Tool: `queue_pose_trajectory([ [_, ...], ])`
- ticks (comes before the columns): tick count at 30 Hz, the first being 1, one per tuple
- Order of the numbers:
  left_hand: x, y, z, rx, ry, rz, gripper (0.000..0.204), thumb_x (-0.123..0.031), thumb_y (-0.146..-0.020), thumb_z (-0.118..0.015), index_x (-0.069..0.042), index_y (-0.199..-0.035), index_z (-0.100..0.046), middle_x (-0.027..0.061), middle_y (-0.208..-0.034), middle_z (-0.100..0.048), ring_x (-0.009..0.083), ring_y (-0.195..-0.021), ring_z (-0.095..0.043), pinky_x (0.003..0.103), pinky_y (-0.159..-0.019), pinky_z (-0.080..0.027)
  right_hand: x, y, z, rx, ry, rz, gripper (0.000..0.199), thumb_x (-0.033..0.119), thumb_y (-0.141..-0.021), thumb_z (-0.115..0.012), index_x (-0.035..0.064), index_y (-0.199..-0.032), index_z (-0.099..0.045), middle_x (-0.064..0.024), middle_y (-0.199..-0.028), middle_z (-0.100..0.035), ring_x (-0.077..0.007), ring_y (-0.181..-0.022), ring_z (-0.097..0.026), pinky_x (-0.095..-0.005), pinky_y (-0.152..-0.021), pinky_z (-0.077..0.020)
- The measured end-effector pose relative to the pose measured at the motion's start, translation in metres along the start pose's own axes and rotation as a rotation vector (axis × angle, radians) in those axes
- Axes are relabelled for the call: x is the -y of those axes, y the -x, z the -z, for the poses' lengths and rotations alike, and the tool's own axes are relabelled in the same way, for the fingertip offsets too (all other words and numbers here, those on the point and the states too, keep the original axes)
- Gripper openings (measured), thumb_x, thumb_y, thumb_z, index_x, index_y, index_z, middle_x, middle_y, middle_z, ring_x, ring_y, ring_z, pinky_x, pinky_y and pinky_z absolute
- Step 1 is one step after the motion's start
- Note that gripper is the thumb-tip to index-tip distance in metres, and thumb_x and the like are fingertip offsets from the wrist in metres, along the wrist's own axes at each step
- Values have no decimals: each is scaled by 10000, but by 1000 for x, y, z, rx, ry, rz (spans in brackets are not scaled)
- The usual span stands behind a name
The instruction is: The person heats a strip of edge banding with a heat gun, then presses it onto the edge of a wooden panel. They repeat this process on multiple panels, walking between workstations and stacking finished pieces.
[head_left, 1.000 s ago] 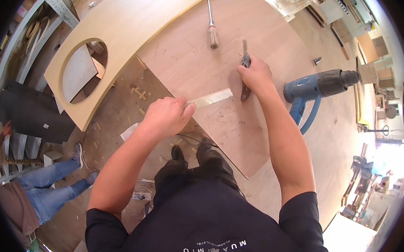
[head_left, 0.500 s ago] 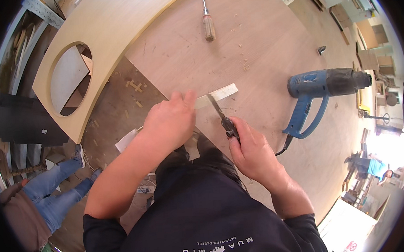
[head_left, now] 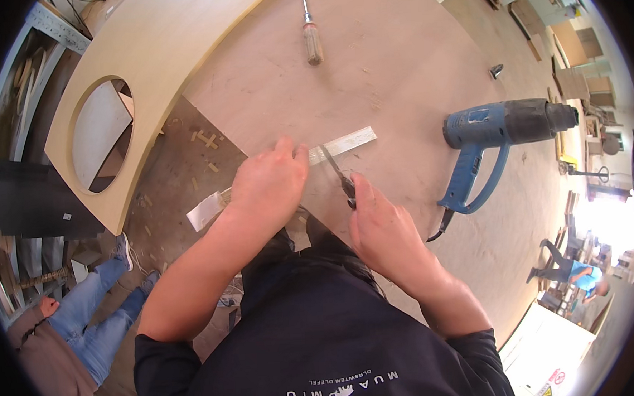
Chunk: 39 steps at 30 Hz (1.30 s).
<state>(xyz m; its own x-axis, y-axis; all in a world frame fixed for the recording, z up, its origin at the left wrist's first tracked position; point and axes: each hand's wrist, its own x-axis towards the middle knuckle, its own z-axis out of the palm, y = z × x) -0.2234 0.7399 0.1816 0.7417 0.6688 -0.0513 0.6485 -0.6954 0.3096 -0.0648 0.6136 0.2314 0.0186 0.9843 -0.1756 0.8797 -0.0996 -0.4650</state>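
My left hand [head_left: 269,182] grips a long pale strip of edge banding [head_left: 346,143] that lies across the near edge of a plywood panel [head_left: 396,65]. One white end of the strip hangs below the hand, off the panel. My right hand [head_left: 383,227] is closed on dark-handled scissors [head_left: 339,174]. Their blades point up and left at the strip, just right of my left fingers. I cannot tell whether the blades touch the strip.
A blue heat gun [head_left: 500,131] lies on the panel to the right, and a screwdriver [head_left: 312,44] lies at the far edge. A curved board with an oval hole [head_left: 111,101] stands at the left. Another person in jeans [head_left: 87,317] sits at lower left.
My right hand has come back from the far side of the panel with the scissors and brought them to the strip beside my left hand. My left hand has stayed on the strip.
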Motion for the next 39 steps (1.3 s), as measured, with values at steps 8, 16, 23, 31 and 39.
queue_pose_trajectory([
  [8, -3, 3, -6, -120, -3, -44, 312, -140, -871, -644, -30, -1162, -651, 114, -887, -562, 294, -728, -633, 399, -620, -528, -5, -8, -5, 202, 229, -20, 304, 22, -813, -533, -76, -1086, -442, -180, -690, -629, -347, -647, -661, -433, -553, -540],
  [16, -8, 14, -13, -205, 36, -114, 352, -39, -803, -597, -13, -1150, -645, 139, -969, -538, 299, -854, -624, 393, -649, -549, -4, -8, -15, 204, 313, -77, 281, 71, -865, -539, -62, -1096, -451, -170, -721, -670, -336, -677, -690, -417, -573, -560],
  [23, -12, 16, -25, -225, 13, -74, 259, -85, -896, -572, -7, -1128, -655, 135, -930, -532, 302, -829, -619, 412, -622, -540, -11, -4, -21, 219, 247, -76, 257, 98, -887, -513, -50, -1088, -453, -175, -747, -689, -342, -693, -703, -424, -565, -559],
  [31, -20, 16, -24, -265, -19, -51, 275, -54, -864, -596, -41, -1125, -681, 115, -911, -545, 301, -704, -623, 399, -602, -521, -9, 15, -15, 221, 187, -132, 329, 15, -762, -594, -46, -1027, -409, -246, -700, -648, -425, -695, -674, -502, -607, -547],
  [39, 7, 24, -45, -145, 141, 255, 270, -129, -922, -558, -48, -1175, -606, 218, -1143, -619, 459, -965, -611, 514, -822, -509, -74, 39, -57, -47, 267, -18, 146, 130, -771, -593, 11, -829, -654, -178, -848, -681, -333, -736, -669, -452, -600, -543],
])
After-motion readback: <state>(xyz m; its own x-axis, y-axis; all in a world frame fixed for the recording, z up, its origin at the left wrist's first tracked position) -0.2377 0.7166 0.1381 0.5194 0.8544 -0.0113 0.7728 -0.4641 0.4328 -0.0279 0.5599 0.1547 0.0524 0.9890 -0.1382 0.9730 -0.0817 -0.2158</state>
